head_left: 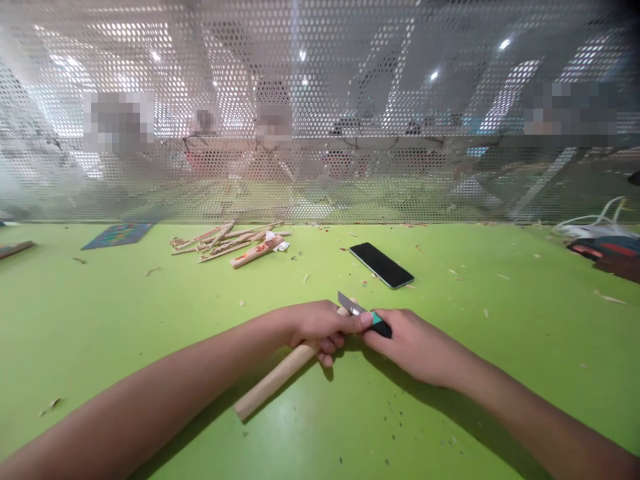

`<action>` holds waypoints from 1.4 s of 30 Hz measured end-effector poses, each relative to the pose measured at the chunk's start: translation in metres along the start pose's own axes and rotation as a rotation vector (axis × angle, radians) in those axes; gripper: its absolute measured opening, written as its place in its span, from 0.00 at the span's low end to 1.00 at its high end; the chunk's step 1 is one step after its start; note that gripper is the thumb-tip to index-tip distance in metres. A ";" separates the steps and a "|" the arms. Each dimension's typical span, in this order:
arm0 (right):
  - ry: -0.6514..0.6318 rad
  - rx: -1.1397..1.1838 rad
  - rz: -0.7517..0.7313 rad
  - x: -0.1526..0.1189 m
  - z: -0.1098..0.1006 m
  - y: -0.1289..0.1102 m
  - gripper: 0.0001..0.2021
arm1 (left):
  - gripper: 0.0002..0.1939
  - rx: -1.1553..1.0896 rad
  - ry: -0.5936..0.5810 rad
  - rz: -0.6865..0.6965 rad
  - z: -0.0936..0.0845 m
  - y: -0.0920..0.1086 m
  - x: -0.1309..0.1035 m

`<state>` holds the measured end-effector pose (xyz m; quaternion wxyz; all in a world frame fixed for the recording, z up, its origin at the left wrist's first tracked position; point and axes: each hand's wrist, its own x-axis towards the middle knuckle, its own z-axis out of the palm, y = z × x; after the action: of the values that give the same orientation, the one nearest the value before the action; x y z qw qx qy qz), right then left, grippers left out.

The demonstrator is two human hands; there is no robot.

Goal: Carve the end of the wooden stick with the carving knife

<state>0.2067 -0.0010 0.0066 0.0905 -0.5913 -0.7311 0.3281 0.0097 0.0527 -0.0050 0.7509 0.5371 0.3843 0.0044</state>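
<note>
A pale round wooden stick (277, 381) runs slantwise under my left hand (320, 327), whose fingers are wrapped round it near its far end. The stick's near end points down to the left, just above the table. In my right hand (413, 347) is a utility knife (381, 325) with a black and green handle and its metal blade out. The blade lies across the stick's far end, pointing up to the left. My left thumb reaches over to the knife's handle and touches it. The far tip of the stick is partly hidden by the blade.
On the green table (150, 300) lie a black-screened phone (381, 265), a pile of carved wooden sticks (225, 240), a stained wooden piece (255, 253), a patterned card (119, 235) and scattered shavings. White cables (600, 223) sit at right. Behind stands a perforated metal screen (320, 180).
</note>
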 end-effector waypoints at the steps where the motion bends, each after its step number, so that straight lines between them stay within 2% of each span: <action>1: 0.006 0.002 0.004 0.000 0.000 0.000 0.13 | 0.37 -0.002 0.017 0.004 0.001 0.000 0.000; 7: 0.012 0.016 0.055 0.000 0.000 -0.005 0.15 | 0.37 0.007 0.078 -0.005 0.005 0.002 -0.001; 9: -0.003 0.022 0.069 -0.001 -0.002 -0.007 0.13 | 0.37 0.002 0.035 0.001 0.002 0.002 -0.001; 13: -0.065 0.042 0.064 -0.005 -0.005 -0.012 0.10 | 0.36 0.022 -0.136 0.030 -0.006 0.000 0.001; 15: -0.084 0.045 0.070 -0.005 -0.005 -0.013 0.09 | 0.35 0.025 -0.164 0.034 -0.007 0.000 0.001; 25: 0.005 0.034 0.082 -0.002 -0.001 -0.010 0.13 | 0.38 -0.029 0.023 0.033 0.003 -0.001 0.001; 36: -0.068 0.034 0.068 -0.005 -0.007 -0.009 0.09 | 0.36 0.020 -0.115 0.014 -0.001 0.004 -0.002; 42: -0.039 0.018 0.061 -0.004 -0.004 -0.008 0.10 | 0.37 0.036 -0.040 0.029 0.001 0.002 -0.002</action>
<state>0.2040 -0.0037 0.0157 0.0715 -0.6059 -0.7114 0.3489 0.0094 0.0517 -0.0019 0.7483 0.5562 0.3614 -0.0023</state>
